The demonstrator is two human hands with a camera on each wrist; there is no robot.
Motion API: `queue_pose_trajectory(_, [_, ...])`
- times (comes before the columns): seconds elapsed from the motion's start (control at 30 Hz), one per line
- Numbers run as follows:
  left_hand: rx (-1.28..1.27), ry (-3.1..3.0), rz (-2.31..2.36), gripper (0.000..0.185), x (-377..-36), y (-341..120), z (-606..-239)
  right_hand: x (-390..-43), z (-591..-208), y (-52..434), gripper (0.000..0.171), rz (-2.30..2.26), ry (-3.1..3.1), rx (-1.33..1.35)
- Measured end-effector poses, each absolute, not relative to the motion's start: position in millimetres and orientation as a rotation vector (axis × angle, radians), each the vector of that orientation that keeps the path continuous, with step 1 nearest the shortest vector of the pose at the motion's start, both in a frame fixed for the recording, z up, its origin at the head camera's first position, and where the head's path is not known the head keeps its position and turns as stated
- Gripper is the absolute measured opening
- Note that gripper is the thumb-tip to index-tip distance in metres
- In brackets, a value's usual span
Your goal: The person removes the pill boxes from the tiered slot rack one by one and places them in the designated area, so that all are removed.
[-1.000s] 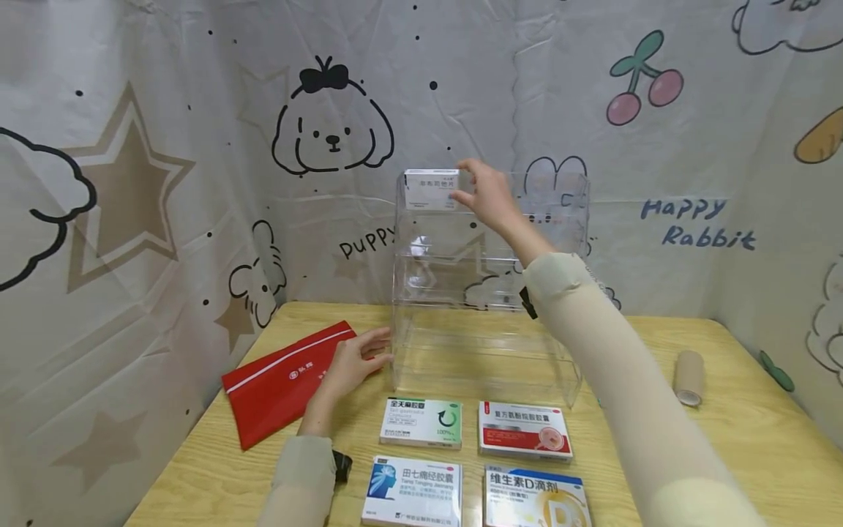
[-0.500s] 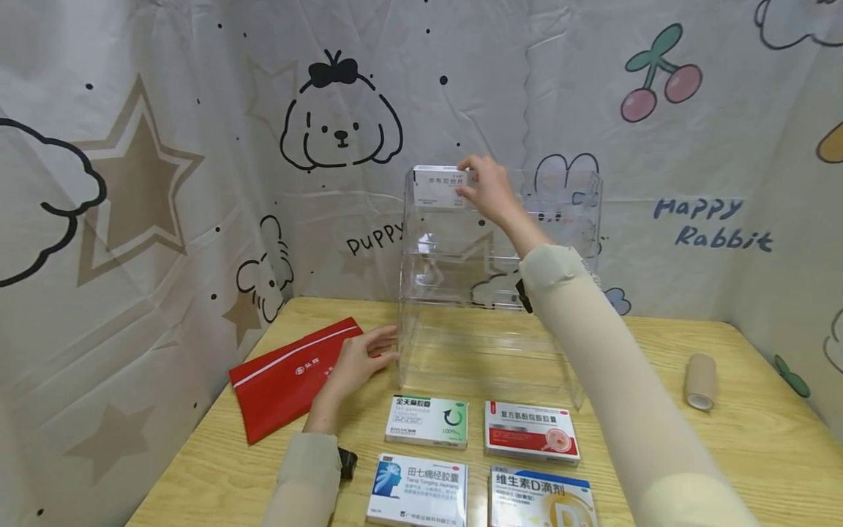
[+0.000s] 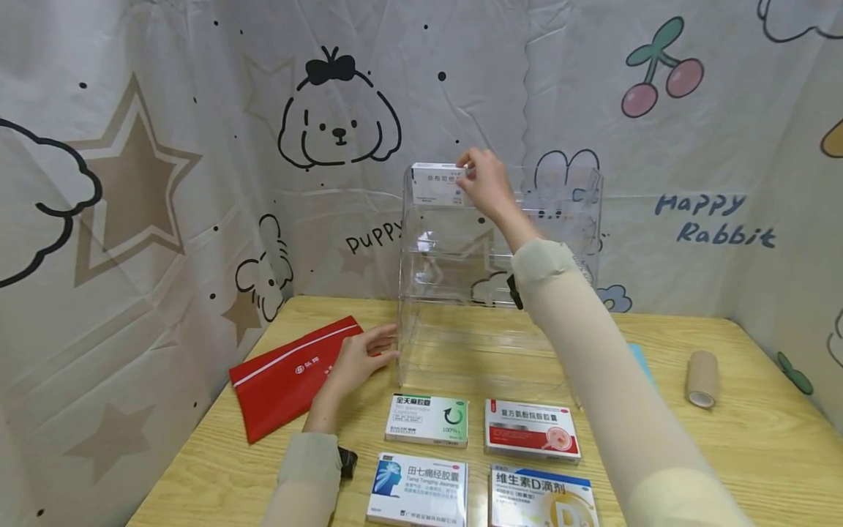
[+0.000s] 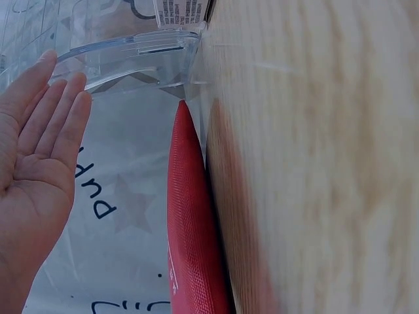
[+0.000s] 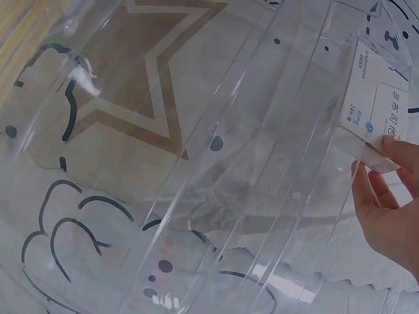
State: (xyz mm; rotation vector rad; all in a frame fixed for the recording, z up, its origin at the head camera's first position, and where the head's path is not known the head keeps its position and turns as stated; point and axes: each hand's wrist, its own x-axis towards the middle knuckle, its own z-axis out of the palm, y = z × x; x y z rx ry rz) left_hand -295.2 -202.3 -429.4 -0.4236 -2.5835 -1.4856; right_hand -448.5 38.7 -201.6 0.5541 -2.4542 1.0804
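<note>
My right hand (image 3: 483, 183) is raised to the top tier of a clear acrylic shelf (image 3: 566, 241) and pinches the right end of a white medicine box (image 3: 435, 183) standing at the top left. In the right wrist view the fingers (image 5: 380, 196) lie on the white medicine box (image 5: 383, 114) behind the clear acrylic shelf (image 5: 216, 170). My left hand (image 3: 358, 360) rests flat on the table with straight fingers against the shelf's lower left corner. The left wrist view shows its open palm (image 4: 36, 163) beside the shelf wall (image 4: 131, 55).
A red pouch (image 3: 290, 377) lies left of the shelf. Several medicine boxes lie in front: green-white (image 3: 426, 420), red-white (image 3: 530, 430), blue-white (image 3: 417, 489) and blue-orange (image 3: 543, 499). A tan bandage roll (image 3: 702, 378) is at the right. Printed fabric walls surround the wooden table (image 3: 757, 454).
My right hand has slid left along the top tier onto the white box's end. The left hand has stayed at the shelf's corner.
</note>
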Motion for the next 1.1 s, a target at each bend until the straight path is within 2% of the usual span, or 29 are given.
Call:
queue_pose_trajectory(0.6, [-0.401,-2.587,-1.504,0.052,-294,-201,-427,-451,-206,47,0.027,1.140,-2.349,0.582])
queue_pose_trajectory(1.1, [-0.394,-2.588,-1.513,0.051,-294,-201,-427,-435,-197,75,0.025,1.158,-2.183,0.541])
